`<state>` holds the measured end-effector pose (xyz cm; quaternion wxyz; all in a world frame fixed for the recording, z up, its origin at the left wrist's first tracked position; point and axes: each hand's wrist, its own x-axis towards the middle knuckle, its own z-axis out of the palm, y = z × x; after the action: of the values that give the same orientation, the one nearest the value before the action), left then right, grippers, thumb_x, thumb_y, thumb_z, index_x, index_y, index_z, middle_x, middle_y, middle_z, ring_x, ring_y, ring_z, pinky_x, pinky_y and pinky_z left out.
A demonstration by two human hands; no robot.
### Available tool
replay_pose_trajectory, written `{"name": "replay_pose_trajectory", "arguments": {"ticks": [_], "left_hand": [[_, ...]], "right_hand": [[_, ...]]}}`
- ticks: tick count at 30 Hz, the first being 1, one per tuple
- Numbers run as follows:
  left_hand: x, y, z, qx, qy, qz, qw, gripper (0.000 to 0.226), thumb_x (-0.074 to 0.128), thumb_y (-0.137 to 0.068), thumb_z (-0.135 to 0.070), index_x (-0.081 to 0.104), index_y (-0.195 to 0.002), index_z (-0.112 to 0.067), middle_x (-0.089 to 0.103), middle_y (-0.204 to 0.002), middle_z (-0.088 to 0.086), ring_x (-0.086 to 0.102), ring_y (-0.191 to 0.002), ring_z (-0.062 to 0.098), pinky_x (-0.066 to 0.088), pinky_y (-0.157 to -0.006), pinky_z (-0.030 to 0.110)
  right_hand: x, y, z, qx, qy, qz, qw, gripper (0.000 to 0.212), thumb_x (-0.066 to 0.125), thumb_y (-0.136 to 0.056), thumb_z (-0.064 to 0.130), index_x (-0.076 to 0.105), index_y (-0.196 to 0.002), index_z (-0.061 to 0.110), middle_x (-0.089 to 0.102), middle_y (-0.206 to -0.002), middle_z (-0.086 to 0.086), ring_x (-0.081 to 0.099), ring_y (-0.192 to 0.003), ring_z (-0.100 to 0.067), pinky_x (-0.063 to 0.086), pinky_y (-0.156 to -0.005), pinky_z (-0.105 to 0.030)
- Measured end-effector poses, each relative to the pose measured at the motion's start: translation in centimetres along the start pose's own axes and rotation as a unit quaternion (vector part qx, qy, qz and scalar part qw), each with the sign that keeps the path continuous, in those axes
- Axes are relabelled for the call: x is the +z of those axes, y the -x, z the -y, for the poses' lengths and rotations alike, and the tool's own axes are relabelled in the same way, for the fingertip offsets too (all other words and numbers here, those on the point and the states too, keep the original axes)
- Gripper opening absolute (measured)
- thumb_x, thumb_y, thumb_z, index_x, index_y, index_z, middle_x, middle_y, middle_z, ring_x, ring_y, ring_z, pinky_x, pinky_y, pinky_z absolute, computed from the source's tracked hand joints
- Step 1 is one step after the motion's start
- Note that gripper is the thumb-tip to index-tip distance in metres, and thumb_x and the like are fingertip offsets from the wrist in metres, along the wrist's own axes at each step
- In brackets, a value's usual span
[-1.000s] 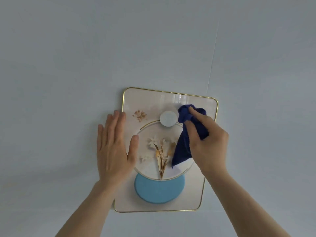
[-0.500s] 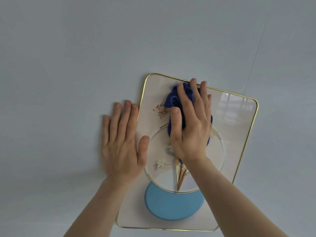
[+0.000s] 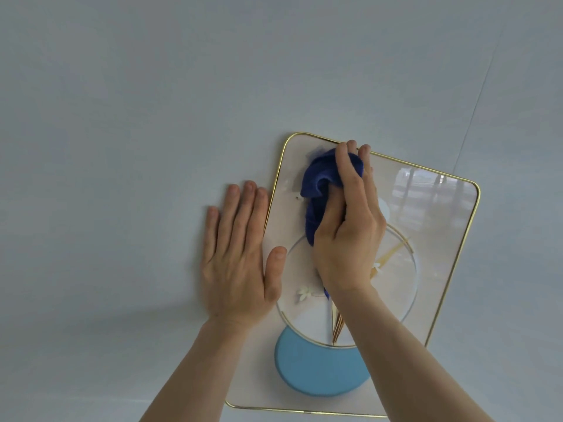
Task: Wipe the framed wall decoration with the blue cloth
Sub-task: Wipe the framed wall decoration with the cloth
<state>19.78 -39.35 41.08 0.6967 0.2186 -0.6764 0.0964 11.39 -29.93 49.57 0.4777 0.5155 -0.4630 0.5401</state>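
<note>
The framed wall decoration hangs on a pale wall: a cream panel with a thin gold rim, a ringed circle with white flowers and gold stems, and a light blue disc at the bottom. My right hand presses the bunched blue cloth against the panel's upper left part, fingers reaching the top rim. My left hand lies flat with fingers together, palm on the wall beside the left rim, thumb over the panel.
The plain pale wall surrounds the frame on all sides. A thin seam line runs down the wall toward the frame's upper right. The glossy panel shows window reflections at its upper right.
My right hand has carried the cloth from the panel's upper middle-right across to its upper left, up to the top rim. My left hand has stayed flat at the left rim.
</note>
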Motion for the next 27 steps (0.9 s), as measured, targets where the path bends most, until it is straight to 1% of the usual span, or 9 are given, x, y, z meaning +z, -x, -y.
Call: {"name": "replay_pose_trajectory", "arguments": {"ticks": [2,4,5,7,10,14,17,22,27], "left_hand": [[0.1,0.0,0.0,-0.001,0.006,-0.006,1.000,0.069,0.011,-0.108,-0.047,0.031,-0.163,-0.011,0.031,-0.171,0.005,0.022,-0.162,0.022,0.012,-0.133,0.045],[0.1,0.0,0.0,-0.004,0.012,-0.011,1.000,0.069,0.010,-0.108,-0.047,0.031,-0.163,-0.011,0.032,-0.171,0.005,0.022,-0.162,0.021,0.011,-0.133,0.043],[0.1,0.0,0.0,-0.005,0.013,-0.011,1.000,0.069,0.010,-0.108,-0.047,0.031,-0.163,-0.011,0.033,-0.170,0.005,0.022,-0.162,0.021,0.010,-0.133,0.043],[0.1,0.1,0.0,-0.008,0.012,-0.009,1.000,0.069,0.011,-0.107,-0.047,0.030,-0.163,-0.011,0.033,-0.171,0.005,0.021,-0.162,0.021,0.011,-0.133,0.043],[0.1,0.1,-0.1,-0.007,0.008,-0.004,1.000,0.069,0.010,-0.107,-0.048,0.029,-0.163,-0.011,0.031,-0.171,0.005,0.020,-0.162,0.020,0.010,-0.133,0.043],[0.0,0.1,-0.2,-0.011,0.006,0.002,1.000,0.069,0.009,-0.107,-0.049,0.025,-0.164,-0.015,0.031,-0.171,0.004,0.019,-0.163,0.020,0.010,-0.133,0.043],[0.0,0.0,-0.2,-0.009,0.001,0.004,1.000,0.069,0.009,-0.107,-0.051,0.024,-0.165,-0.016,0.029,-0.171,0.004,0.018,-0.163,0.020,0.010,-0.133,0.043],[-0.1,-0.1,-0.2,-0.005,-0.014,0.008,1.000,0.068,0.008,-0.107,-0.052,0.022,-0.165,-0.019,0.028,-0.171,0.003,0.020,-0.162,0.022,0.011,-0.133,0.045],[-0.1,-0.1,-0.2,0.005,-0.020,0.010,1.000,0.065,0.008,-0.107,-0.052,0.021,-0.165,-0.023,0.026,-0.172,0.005,0.019,-0.162,0.025,0.010,-0.133,0.047]], "right_hand": [[0.3,0.1,0.2,-0.038,0.016,0.021,0.999,0.043,0.034,-0.109,0.014,0.054,-0.148,0.015,0.044,-0.159,0.009,0.030,-0.159,-0.028,0.035,-0.126,-0.050],[0.6,0.4,0.3,-0.091,0.079,0.042,0.992,0.042,0.036,-0.111,0.021,0.059,-0.145,0.012,0.050,-0.159,-0.011,0.032,-0.157,-0.037,0.031,-0.127,-0.055],[0.9,0.6,0.3,-0.112,0.112,0.044,0.986,0.041,0.040,-0.111,0.026,0.061,-0.144,0.012,0.052,-0.158,-0.015,0.033,-0.156,-0.040,0.030,-0.127,-0.056],[1.2,0.9,0.0,-0.137,0.155,0.040,0.977,0.041,0.046,-0.109,0.034,0.064,-0.142,0.015,0.052,-0.157,-0.016,0.034,-0.154,-0.042,0.031,-0.126,-0.057],[1.4,1.1,-0.4,-0.159,0.175,0.030,0.971,0.038,0.056,-0.107,0.036,0.066,-0.139,0.019,0.055,-0.155,-0.014,0.037,-0.153,-0.042,0.035,-0.122,-0.058],[1.5,1.1,-0.7,-0.167,0.169,0.023,0.971,0.032,0.058,-0.107,0.029,0.069,-0.136,0.020,0.059,-0.152,-0.013,0.040,-0.151,-0.042,0.034,-0.125,-0.054],[1.2,1.2,-0.9,-0.174,0.163,0.040,0.970,0.033,0.057,-0.107,0.023,0.068,-0.138,0.018,0.058,-0.152,-0.013,0.040,-0.152,-0.042,0.035,-0.124,-0.057],[0.7,1.6,-1.2,-0.185,0.166,0.061,0.967,0.038,0.068,-0.100,0.007,0.068,-0.138,0.015,0.058,-0.152,-0.013,0.040,-0.152,-0.041,0.036,-0.123,-0.057],[-1.1,4.9,-2.0,-0.201,0.152,0.120,0.960,0.041,0.072,-0.098,0.009,0.067,-0.138,0.015,0.056,-0.154,-0.011,0.038,-0.154,-0.039,0.034,-0.126,-0.055]]}}
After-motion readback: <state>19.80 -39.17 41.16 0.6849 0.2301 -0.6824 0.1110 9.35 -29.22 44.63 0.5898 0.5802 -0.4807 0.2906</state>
